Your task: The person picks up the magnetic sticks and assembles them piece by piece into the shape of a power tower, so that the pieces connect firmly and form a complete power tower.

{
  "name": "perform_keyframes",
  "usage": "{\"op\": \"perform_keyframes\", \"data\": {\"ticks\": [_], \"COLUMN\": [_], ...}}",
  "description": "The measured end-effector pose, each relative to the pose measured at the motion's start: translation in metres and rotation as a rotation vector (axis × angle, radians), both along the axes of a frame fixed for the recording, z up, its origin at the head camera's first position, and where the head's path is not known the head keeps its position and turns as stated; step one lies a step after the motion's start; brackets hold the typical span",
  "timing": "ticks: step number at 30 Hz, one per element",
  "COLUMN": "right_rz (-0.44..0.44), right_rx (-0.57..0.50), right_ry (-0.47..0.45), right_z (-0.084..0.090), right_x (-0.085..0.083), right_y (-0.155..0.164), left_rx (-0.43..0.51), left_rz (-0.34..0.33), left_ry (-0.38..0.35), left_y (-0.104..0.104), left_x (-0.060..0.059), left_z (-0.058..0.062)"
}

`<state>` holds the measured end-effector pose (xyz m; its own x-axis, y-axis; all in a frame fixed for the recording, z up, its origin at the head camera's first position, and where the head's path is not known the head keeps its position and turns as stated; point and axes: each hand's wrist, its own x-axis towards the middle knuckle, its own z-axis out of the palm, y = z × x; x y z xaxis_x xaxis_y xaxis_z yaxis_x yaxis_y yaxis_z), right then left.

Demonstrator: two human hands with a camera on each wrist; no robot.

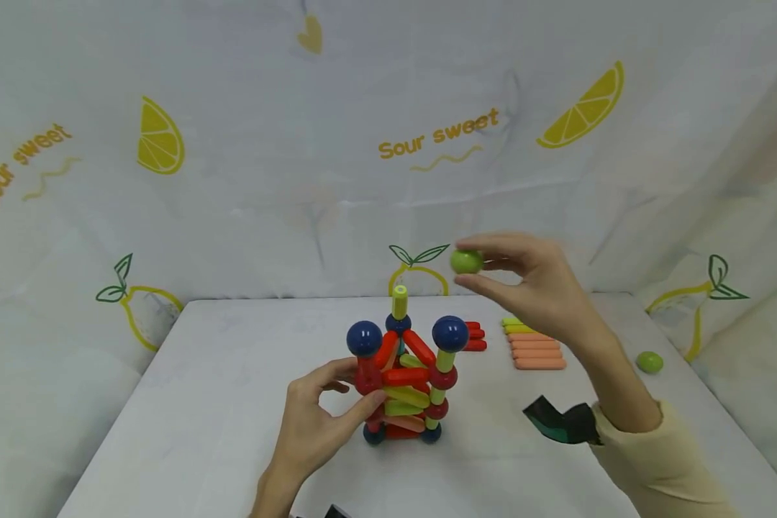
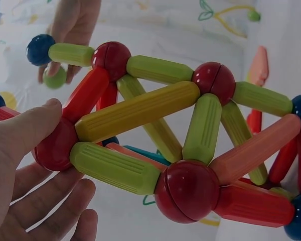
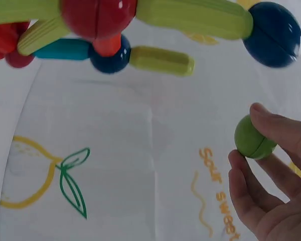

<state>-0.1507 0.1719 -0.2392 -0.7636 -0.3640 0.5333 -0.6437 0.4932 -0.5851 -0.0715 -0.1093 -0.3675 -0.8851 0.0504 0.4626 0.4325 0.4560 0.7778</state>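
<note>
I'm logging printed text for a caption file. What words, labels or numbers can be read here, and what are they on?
"Sour sweet" on the backdrop cloth, yellow print, centre.
"Sour sweet" again on the cloth at far left, tilted.
"Sour swee", cut off by the right hand, on the cloth in the right wrist view.
Nothing readable on the toy, green ball or sticks.

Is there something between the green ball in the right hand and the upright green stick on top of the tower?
No. In the head view, only bare backdrop separates the green ball and the green stick.
</note>
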Motion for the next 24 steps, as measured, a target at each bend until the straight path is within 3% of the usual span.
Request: {"op": "perform_keyframes", "data": {"ticks": [2,5,10,15,19,24], "right_rz": [0.100,0.183,0.241,0.273,0.252,0.104], "right_rx": [0.043,0.116,0.188,0.186,0.163,0.125], "right_ry": [-0.025,-0.092,-0.151,-0.161,-0.176,-0.161], "right_z": [0.005,0.010,0.011,0.009,0.009,-0.003], "right_x": [-0.006,-0.014,-0.020,-0.022,-0.020,-0.016], "right_y": [-0.018,-0.037,-0.052,-0.055,-0.049,-0.018], "left_rx": [0.002,0.001,-0.006,-0.002,0.001,0.027], "left_rz": [-0.005,-0.013,-0.016,-0.028,-0.042,-0.045], "left_ry": [0.002,0.007,0.018,0.029,0.034,0.069], "left_y": [0.000,0.001,0.002,0.002,0.005,0.007], "left_x": [0.000,-0.001,-0.002,-0.003,-0.005,-0.006], "left_z": [0.000,0.000,0.000,-0.003,-0.008,-0.009]}}
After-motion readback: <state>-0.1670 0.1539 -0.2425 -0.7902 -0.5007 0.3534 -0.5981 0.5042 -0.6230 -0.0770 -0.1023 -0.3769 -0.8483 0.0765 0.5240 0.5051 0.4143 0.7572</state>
